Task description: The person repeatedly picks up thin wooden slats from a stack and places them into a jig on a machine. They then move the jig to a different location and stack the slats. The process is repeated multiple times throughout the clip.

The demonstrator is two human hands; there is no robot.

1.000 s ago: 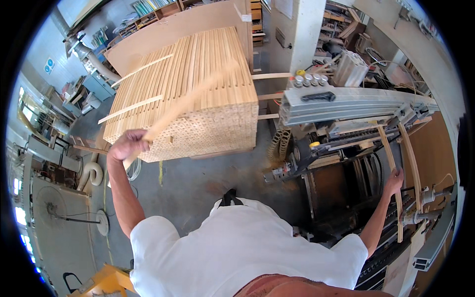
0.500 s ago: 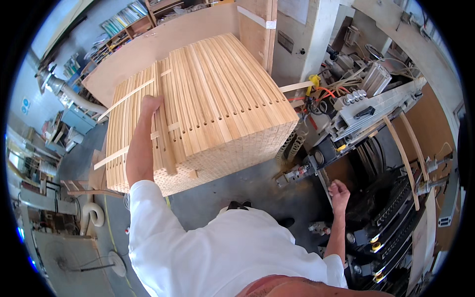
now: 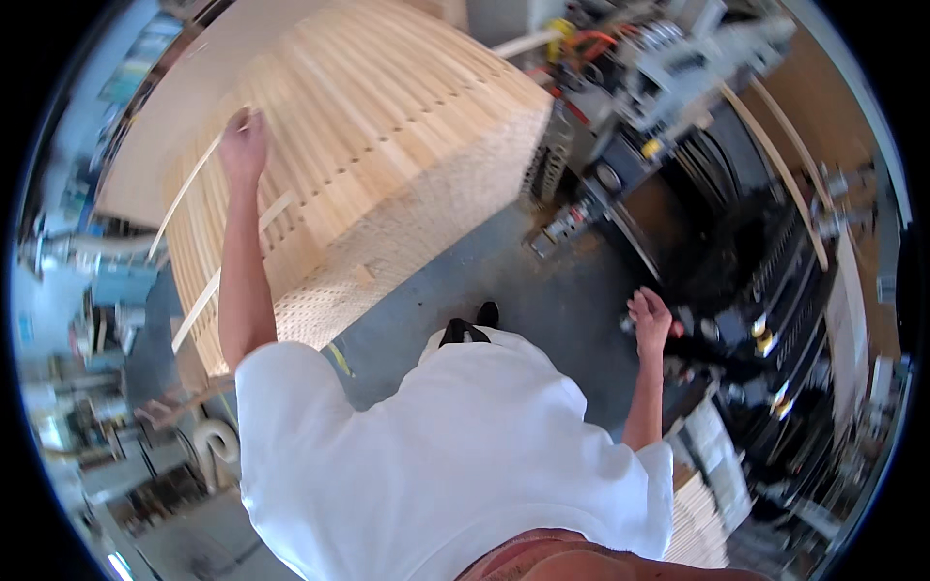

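A big block of stacked pale wooden slats (image 3: pixel 387 107) fills the upper left, with a row of small holes along the slats' near ends. My left hand (image 3: pixel 242 150) is over the left part of its top, fingers curled in; whether something is between them is blurred. Close beside that hand runs a thin wooden strip (image 3: pixel 184 198). Another thin strip (image 3: pixel 199 308) crosses the slats nearer to me, partly behind my left forearm. My right hand (image 3: pixel 651 320) hangs apart from the stack on the right, fingers loosely bent and apart, with nothing visible in it.
On the right stands a machine (image 3: pixel 668 87) with metal rails, hoses and black parts. Two long wooden strips (image 3: pixel 780 174) lean across it. A large brown board (image 3: pixel 174 107) rises behind the stack. More slats (image 3: pixel 699 523) lie at the lower right.
The view has swung, and the stack sits higher and further left. The loose slat under my left hand no longer shows lying across the top. My right hand's fingers have loosened.
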